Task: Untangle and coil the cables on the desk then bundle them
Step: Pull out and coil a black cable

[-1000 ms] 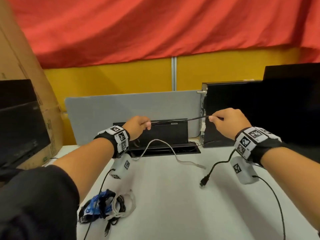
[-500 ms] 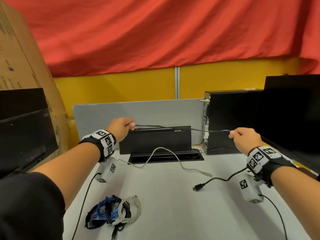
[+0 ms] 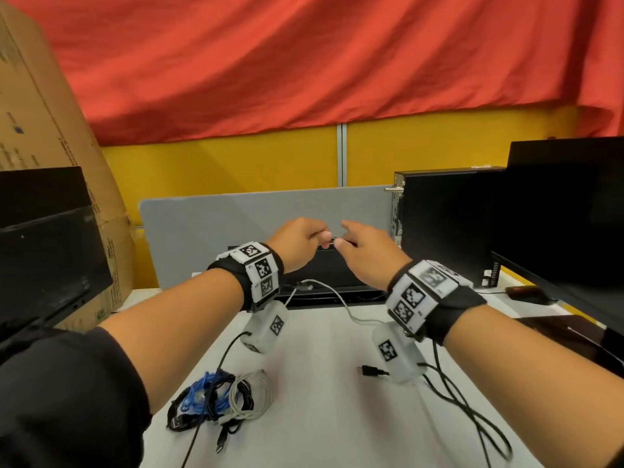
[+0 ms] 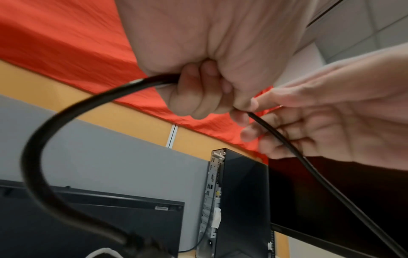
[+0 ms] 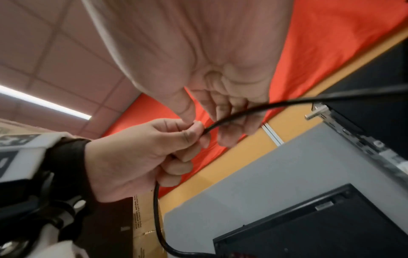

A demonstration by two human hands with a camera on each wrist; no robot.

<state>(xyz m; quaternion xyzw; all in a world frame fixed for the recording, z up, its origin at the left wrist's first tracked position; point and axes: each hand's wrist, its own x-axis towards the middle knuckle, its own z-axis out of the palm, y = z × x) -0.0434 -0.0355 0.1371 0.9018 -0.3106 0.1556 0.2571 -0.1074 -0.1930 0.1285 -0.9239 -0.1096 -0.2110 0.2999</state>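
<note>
My left hand [image 3: 312, 238] grips a thin black cable [image 3: 332, 238] in a fist, raised above the desk's far middle. My right hand [image 3: 347, 244] is right beside it, thumb and fingers loosely curled on the same cable. In the left wrist view the black cable [image 4: 44, 132] arcs out of the left hand [image 4: 205, 90] down to a blurred plug [image 4: 141, 244]; another stretch runs past the right hand [image 4: 264, 125]. In the right wrist view the cable [image 5: 234, 117] crosses under the right hand's fingers [image 5: 234, 111]. Slack loops [image 3: 472, 410] and a black plug [image 3: 371, 370] lie on the desk.
A bundle of blue, black and white cables [image 3: 216, 398] lies near left on the white desk [image 3: 320, 417]. A loose white cable [image 3: 337, 297] crosses the middle. A black PC tower [image 3: 445, 224], monitors [image 3: 567, 214], a grey divider [image 3: 219, 228] and a cardboard box [image 3: 50, 136] surround the desk.
My hands were spread wide with the black cable stretched between them. They have come together at the middle, and the plug end now lies nearer the front of the desk.
</note>
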